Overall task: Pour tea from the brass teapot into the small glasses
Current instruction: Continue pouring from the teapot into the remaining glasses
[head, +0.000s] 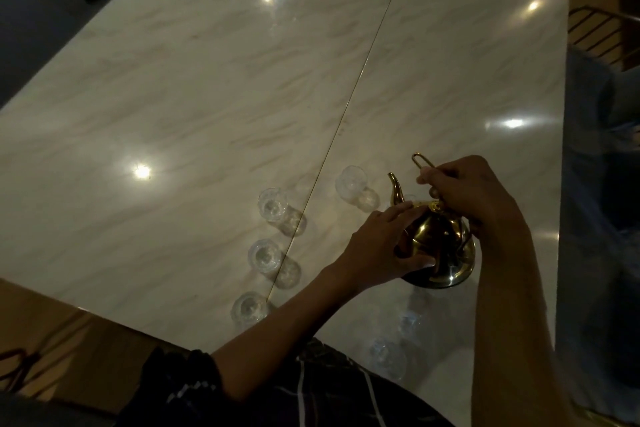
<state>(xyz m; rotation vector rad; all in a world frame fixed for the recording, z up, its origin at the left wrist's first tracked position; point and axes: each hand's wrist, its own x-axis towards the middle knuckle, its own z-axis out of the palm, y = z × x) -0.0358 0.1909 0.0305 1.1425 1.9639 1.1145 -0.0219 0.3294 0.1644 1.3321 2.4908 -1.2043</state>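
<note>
The brass teapot [441, 246] stands on the marble table [207, 97], spout pointing away from me. My right hand [474, 194] grips its looped wire handle above the lid. My left hand [381, 246] rests against the pot's left side, fingertips touching the lid. Small clear glasses stand around it: one just beyond the spout [350, 183], three in a column to the left [272, 204], [265, 255], [250, 309], and one near the table's front edge [389, 359]. They look empty.
A thin brass seam [360, 80] runs diagonally across the tabletop. A gold wire chair [602, 35] stands at the right, dark seating [41, 0] at the upper left. The table edge lies close to my body.
</note>
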